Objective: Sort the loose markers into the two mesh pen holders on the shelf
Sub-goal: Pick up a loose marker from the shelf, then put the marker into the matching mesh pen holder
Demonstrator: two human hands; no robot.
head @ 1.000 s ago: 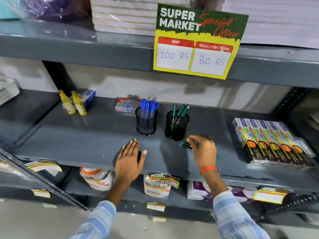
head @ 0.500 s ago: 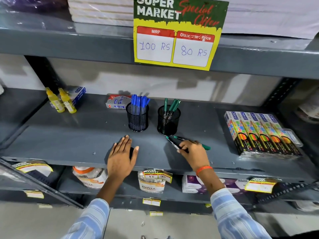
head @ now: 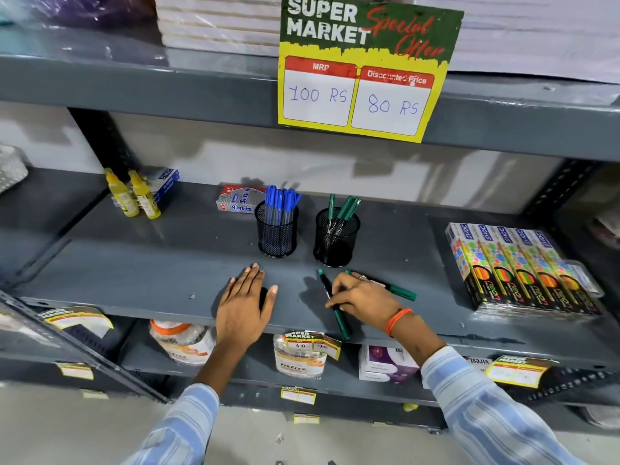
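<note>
Two black mesh pen holders stand on the grey shelf (head: 134, 276). The left holder (head: 276, 234) is filled with several blue markers (head: 281, 201). The right holder (head: 336, 239) has a few green markers (head: 345, 208) leaning in it. My right hand (head: 362, 297) is in front of the right holder, fingers closed on a green marker (head: 339, 317) that points toward the shelf's front edge. Another green marker (head: 397, 290) lies under and to the right of that hand. My left hand (head: 245, 303) rests flat on the shelf, fingers spread, holding nothing.
Two yellow bottles (head: 134, 196) and a blue box stand at the back left. A red and white box (head: 238, 203) sits behind the left holder. A row of neon packs (head: 520, 266) fills the right side. A price sign (head: 362, 68) hangs from the upper shelf.
My right hand has drawn back toward the front edge and turned one green marker so it points toward me. The left hand has stayed flat.
</note>
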